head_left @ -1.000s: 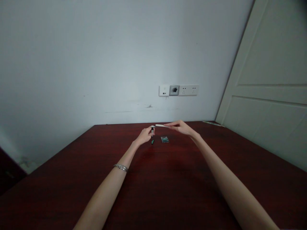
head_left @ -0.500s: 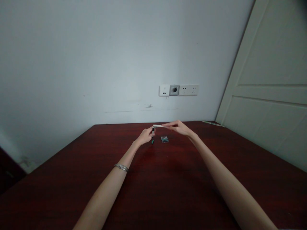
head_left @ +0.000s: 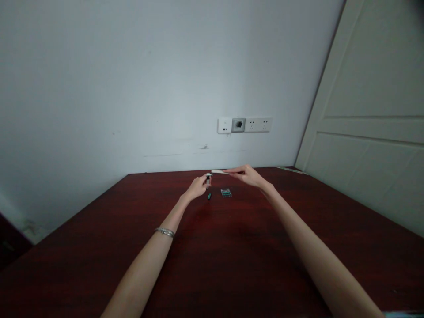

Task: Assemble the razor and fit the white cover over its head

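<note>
My left hand point(head_left: 198, 187) is closed around a small upright object point(head_left: 208, 180) with a dark and light grey body and a whitish top; its kind is too small to make out. My right hand point(head_left: 245, 175) pinches a thin, flat white stick point(head_left: 218, 172) between thumb and fingers. The stick points left, and its tip is close to the top of the object, with a slight gap visible. Below the left fingers, a small black-and-green piece point(head_left: 209, 196) lies on the table. To its right is a small clear case point(head_left: 226, 193) with something teal in it.
The dark red wooden table point(head_left: 212, 256) runs back to a pale wall point(head_left: 149, 88). Sockets and a switch plate point(head_left: 245, 125) are on that wall. A pale panelled door point(head_left: 371, 132) stands along the right side. A flat strip point(head_left: 292, 170) lies at the table's back right.
The white stick's tip has come away from the top of the small object, leaving a gap. My left hand has shifted slightly left with the object. Both hands keep their grip.
</note>
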A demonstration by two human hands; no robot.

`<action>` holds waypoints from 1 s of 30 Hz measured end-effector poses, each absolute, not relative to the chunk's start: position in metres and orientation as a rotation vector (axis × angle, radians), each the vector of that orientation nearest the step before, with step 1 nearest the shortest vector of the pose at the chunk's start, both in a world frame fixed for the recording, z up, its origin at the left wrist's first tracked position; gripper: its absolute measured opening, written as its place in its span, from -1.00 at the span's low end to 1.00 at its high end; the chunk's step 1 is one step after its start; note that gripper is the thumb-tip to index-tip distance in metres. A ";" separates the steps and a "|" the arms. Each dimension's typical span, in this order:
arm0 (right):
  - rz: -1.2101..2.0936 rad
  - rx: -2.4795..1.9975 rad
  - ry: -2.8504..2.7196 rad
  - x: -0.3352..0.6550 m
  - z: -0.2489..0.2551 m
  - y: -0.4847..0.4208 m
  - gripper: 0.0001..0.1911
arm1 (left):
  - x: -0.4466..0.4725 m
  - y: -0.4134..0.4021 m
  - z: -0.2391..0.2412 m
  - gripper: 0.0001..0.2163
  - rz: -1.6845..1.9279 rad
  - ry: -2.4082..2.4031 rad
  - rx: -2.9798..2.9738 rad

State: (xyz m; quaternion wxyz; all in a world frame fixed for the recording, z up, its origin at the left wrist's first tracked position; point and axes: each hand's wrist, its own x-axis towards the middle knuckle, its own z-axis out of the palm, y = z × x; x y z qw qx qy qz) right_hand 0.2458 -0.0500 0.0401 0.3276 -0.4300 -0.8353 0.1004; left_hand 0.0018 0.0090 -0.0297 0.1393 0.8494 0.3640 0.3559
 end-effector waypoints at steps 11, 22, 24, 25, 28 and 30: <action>0.281 -1.086 -2.196 0.238 0.045 -0.058 -0.66 | 0.003 0.006 -0.025 -0.87 1.022 1.064 2.429; 0.081 -1.153 -2.263 0.236 0.049 -0.062 -0.67 | 0.004 0.004 -0.023 -0.83 0.983 1.084 2.473; 0.038 -1.155 -2.258 0.239 0.050 -0.062 -0.67 | 0.002 0.004 -0.023 -0.81 0.992 1.076 2.476; 0.021 -1.155 -2.252 0.240 0.051 -0.063 -0.67 | 0.002 0.004 -0.023 -0.81 0.998 1.077 2.474; -0.019 -1.149 -2.239 0.237 0.053 -0.066 -0.67 | 0.003 0.003 -0.023 -0.82 0.998 1.085 2.469; -0.031 -1.131 -2.244 0.233 0.053 -0.067 -0.67 | 0.005 0.002 -0.022 -0.82 0.986 1.095 2.459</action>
